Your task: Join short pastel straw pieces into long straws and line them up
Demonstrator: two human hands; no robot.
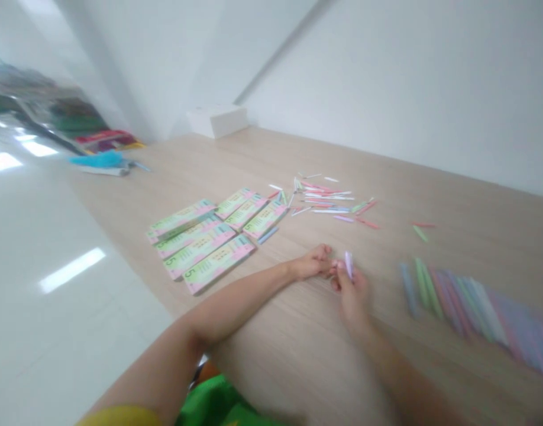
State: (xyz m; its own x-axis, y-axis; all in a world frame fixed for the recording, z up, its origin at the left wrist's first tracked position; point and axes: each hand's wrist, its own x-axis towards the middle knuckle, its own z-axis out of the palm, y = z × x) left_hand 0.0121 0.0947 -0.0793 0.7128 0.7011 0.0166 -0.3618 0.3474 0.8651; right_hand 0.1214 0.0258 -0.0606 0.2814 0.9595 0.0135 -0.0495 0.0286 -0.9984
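Note:
My right hand (355, 291) is closed around a short lilac pen (349, 264) that points upward; blur hides its finer details. Close beside it, my left hand (313, 264) has its fingers curled, with the fingertips meeting those of the right hand. Whatever the left fingers pinch, if anything, is hidden. Beyond both hands, thin pens and pen parts (327, 195) in white, red, green and blue lie scattered on the wooden table (271, 343). To the right, a row of pastel pens (471, 307) lies side by side, smeared by motion.
Several flat green-and-pink boxes (218, 260) marked 5 lie left of my hands, a blue pen (268, 235) beside them. A white box (218, 120) stands against the wall. Blue material (98, 160) lies at the table's far left corner. Shiny floor (54, 331) borders the left edge.

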